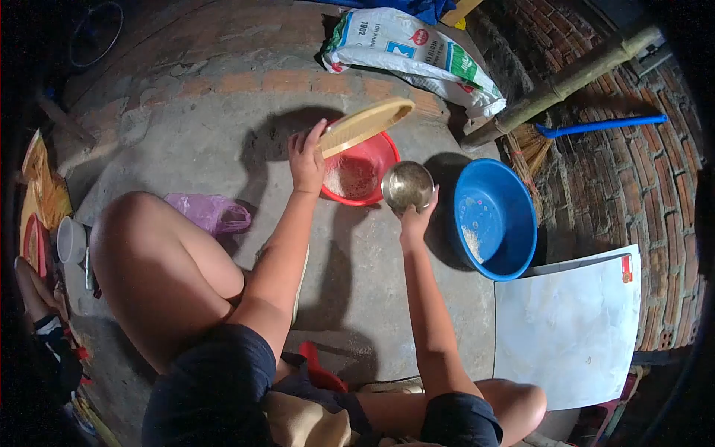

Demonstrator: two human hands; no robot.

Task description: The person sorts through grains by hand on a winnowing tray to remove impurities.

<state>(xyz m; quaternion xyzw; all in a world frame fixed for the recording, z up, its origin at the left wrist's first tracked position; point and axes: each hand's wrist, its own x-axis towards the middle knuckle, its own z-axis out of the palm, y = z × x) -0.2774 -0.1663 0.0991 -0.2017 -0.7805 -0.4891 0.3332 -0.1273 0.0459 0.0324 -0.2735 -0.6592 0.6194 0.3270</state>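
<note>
My left hand [307, 156] grips the near left rim of a shallow round yellow sieve [365, 130], which is tilted over a red basin [395, 153]. Pale grains, like rice, are spread on the bottom of that basin. In my right hand [418, 221] is a small round metal bowl [407, 185], held by its near edge with the thumb toward the bowl. The bowl overlaps the right edge of the red basin in this view and looks bare inside. To its right stands a blue basin [514, 223] with a small heap of whitish grains [472, 244].
A printed white sack [410, 48] lies at the back. A bamboo pole [566, 86] and a blue-handled broom [603, 125] are by the brick wall. A white board [566, 328] lies front right, a purple plastic bag [208, 212] left. Another person's leg [33, 290] shows far left.
</note>
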